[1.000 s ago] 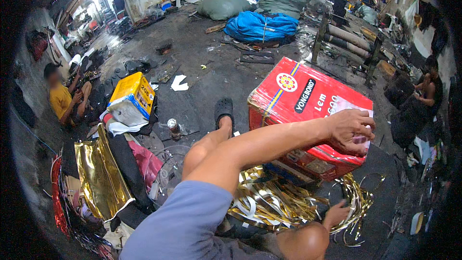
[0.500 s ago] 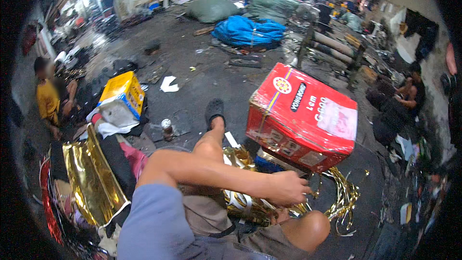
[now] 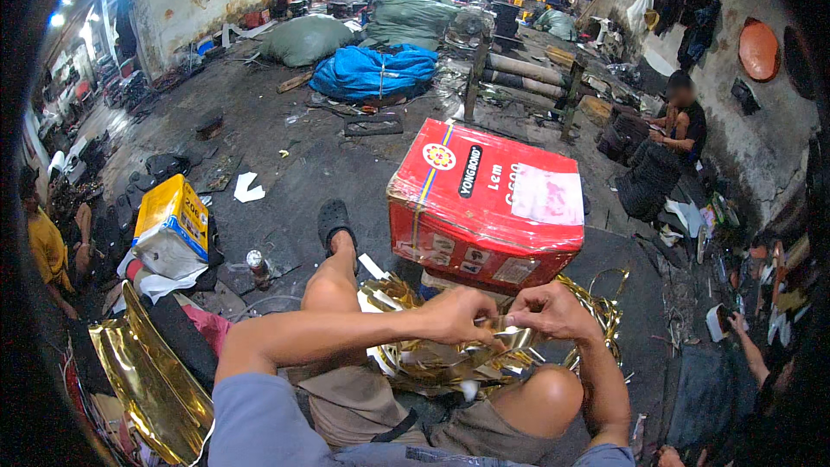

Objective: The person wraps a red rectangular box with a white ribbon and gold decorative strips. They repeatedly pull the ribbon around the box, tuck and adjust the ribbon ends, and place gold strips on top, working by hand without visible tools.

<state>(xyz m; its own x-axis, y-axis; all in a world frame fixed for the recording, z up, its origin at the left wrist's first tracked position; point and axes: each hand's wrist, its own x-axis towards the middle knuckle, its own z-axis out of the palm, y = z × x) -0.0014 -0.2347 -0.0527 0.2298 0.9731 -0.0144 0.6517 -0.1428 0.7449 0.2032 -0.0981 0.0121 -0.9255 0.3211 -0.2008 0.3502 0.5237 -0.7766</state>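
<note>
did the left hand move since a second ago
Yes: judged against the red box, the left hand has come off its top, moving left and toward the person, and is now beside the right hand.

Both hands close together in front of the body, fingers bent into a pinch.

The left arm (image 3: pixel 333 335) is bent at the elbow, its forearm running almost level to the right; the left hand (image 3: pixel 462 315) is turned knuckles up, thumb and fingers drawn together. The right arm (image 3: pixel 605 389) rises steeply from the lower edge, the wrist bending so the right hand (image 3: pixel 552 310) leans inward toward the left, fingers curled. The fingertips are small and partly hidden, so whether the two hands touch is hard to say.
</note>
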